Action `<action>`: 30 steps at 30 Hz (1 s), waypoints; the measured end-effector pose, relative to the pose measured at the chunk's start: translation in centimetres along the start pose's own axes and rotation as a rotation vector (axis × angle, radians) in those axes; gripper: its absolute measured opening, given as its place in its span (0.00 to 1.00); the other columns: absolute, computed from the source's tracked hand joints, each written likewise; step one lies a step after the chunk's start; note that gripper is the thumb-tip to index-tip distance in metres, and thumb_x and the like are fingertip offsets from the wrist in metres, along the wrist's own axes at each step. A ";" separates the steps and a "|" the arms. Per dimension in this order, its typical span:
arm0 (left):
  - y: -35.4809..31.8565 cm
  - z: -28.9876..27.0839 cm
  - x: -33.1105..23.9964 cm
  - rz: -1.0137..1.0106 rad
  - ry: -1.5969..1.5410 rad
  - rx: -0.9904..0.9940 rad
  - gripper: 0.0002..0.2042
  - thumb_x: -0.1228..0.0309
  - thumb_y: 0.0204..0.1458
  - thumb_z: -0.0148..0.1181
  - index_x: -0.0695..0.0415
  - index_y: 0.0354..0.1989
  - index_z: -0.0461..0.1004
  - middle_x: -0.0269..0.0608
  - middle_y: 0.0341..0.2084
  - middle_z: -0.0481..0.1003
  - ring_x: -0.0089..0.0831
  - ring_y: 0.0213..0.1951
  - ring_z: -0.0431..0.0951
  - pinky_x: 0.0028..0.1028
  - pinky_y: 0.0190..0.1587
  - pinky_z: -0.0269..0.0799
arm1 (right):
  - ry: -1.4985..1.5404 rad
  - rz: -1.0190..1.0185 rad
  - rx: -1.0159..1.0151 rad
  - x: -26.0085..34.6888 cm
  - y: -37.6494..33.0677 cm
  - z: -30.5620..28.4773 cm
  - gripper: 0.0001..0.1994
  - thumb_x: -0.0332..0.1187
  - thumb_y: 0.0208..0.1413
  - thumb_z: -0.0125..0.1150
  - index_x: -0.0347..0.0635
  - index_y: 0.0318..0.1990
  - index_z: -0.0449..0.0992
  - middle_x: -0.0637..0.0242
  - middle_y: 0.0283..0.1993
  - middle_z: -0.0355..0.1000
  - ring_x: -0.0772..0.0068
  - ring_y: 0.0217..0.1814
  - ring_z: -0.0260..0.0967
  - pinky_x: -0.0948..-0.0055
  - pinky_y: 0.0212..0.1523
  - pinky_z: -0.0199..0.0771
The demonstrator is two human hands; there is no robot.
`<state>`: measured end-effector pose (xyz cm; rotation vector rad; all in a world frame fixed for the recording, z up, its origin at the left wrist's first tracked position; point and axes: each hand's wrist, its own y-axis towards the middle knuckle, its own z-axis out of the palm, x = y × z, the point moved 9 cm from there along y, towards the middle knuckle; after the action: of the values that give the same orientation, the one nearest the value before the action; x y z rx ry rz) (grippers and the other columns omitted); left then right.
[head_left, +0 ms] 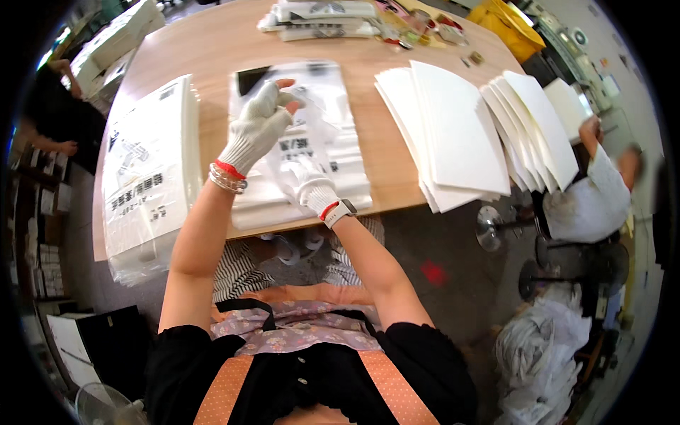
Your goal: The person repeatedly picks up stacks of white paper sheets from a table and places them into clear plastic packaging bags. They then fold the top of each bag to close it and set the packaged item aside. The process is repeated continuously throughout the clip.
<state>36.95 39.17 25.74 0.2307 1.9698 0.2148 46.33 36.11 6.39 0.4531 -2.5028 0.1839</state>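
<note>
My left hand [258,127], in a white knit glove with bare fingertips, is raised over a stack of printed clear plastic bags [340,152] at the table's front edge. Its fingers are curled around the edge of a loose, crumpled plastic bag [316,127]. Lower and to the right, my gloved right hand [309,183] is at the same bag, close above the stack. Its fingers are blurred and hidden by the film, so I cannot make out their grip.
Another stack of printed bags [152,166] overhangs the table's front left edge. Fanned white sheets [460,131] lie to the right, with more sheets [528,127] beyond. Bundled bags [322,20] lie at the back. A co-worker [584,195] sits at right; another person [64,113] is at left.
</note>
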 end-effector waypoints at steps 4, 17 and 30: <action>-2.6 -2.3 -1.8 0.397 0.563 -0.251 0.21 0.79 0.48 0.57 0.63 0.53 0.64 0.46 0.42 0.74 0.34 0.46 0.74 0.30 0.46 0.71 | 0.481 -0.209 -0.016 -1.0 -6.2 -9.2 0.14 0.35 0.54 0.54 0.37 0.45 0.74 0.52 0.41 0.73 0.57 0.49 0.70 0.65 0.50 0.71; -11.4 3.0 -4.2 0.401 0.260 -0.044 0.12 0.82 0.48 0.58 0.61 0.42 0.71 0.43 0.33 0.77 0.34 0.34 0.79 0.29 0.36 0.75 | 0.025 0.243 -0.425 -25.8 -10.4 -26.6 0.43 0.60 0.45 0.61 0.39 0.62 0.56 0.50 0.48 0.72 0.52 0.51 0.69 0.62 0.51 0.68; -16.9 22.3 6.4 -0.841 -0.853 0.476 0.13 0.71 0.52 0.53 0.62 0.46 0.69 0.42 0.41 0.73 0.30 0.42 0.74 0.29 0.48 0.70 | 0.297 -0.419 -0.254 -3.6 -22.1 -17.8 0.10 0.39 0.57 0.53 0.41 0.36 0.73 0.58 0.35 0.72 0.61 0.27 0.70 0.68 0.22 0.70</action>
<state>53.80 25.54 6.95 -0.1970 1.0938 -0.7855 66.36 20.58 19.58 0.7673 -2.0535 -0.2139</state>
